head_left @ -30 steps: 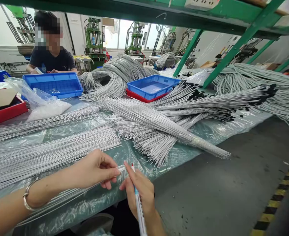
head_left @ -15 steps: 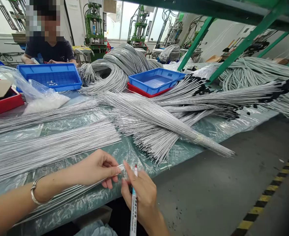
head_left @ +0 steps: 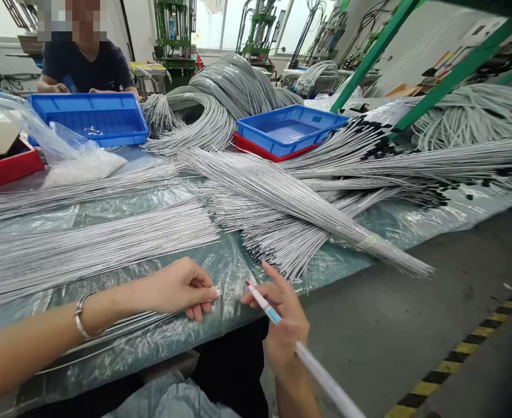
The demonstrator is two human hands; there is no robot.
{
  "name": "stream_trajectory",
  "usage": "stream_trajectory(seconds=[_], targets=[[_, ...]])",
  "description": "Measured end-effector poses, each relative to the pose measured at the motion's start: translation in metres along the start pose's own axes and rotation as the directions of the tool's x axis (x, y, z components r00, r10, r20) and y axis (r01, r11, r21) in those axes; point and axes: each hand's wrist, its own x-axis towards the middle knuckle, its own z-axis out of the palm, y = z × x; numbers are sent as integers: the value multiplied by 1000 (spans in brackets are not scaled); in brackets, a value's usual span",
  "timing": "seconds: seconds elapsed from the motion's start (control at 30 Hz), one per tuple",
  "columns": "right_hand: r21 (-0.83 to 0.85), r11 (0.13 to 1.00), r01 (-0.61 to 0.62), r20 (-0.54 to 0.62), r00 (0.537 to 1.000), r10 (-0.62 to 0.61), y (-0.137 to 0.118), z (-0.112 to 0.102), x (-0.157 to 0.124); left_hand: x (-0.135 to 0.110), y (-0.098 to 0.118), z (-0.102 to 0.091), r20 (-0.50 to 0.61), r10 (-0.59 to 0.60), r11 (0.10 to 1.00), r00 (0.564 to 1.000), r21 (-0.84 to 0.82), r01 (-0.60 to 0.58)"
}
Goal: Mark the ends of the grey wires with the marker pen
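My left hand (head_left: 180,290) pinches the ends of a few thin grey cables (head_left: 147,320) close to the table's front edge. The cables run back under my left forearm, and their tips show just past my thumb. To the right, my right hand (head_left: 282,313) holds a white marker pen (head_left: 262,303) with a red tip and a light blue band. Its tip points up and left toward the cable ends, apart from them. The back of the pen is blurred. Behind my left hand lies a flat row of grey cables (head_left: 108,247).
A bundle of cables (head_left: 299,203) crosses other cable bunches with black ends. Behind stand a blue tray (head_left: 295,125) on a red one, cable coils (head_left: 199,119), another blue tray (head_left: 90,139) and a bag of white pieces (head_left: 84,165). A person (head_left: 86,64) sits opposite. Green posts (head_left: 373,55) rise at right.
My right hand has moved right, away from the cable ends, and the marker has swung from upright to a slant. My left hand keeps its pinch. The view has shifted slightly.
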Motion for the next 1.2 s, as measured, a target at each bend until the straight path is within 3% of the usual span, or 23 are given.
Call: stream_trajectory(seconds=[0.1,0.23,0.53,0.73,1.2], targets=[[119,987,-109,-66,991,117,5,1,-1,12,-13,1,47,-61,998,997,-7,61],[7,995,-99,62,993,98,4,5,-3,14,-17,1,58,-60,998,996,-22,62],[-171,985,-16,96,995,33,-4,5,3,14,-16,1,65,-101,994,993,59,97],[-174,983,63,115,992,-43,-2,7,6,14,-14,0,82,-108,992,991,72,102],[-223,970,91,151,987,-58,-1,6,5,13,-9,0,79,-114,989,990,98,107]])
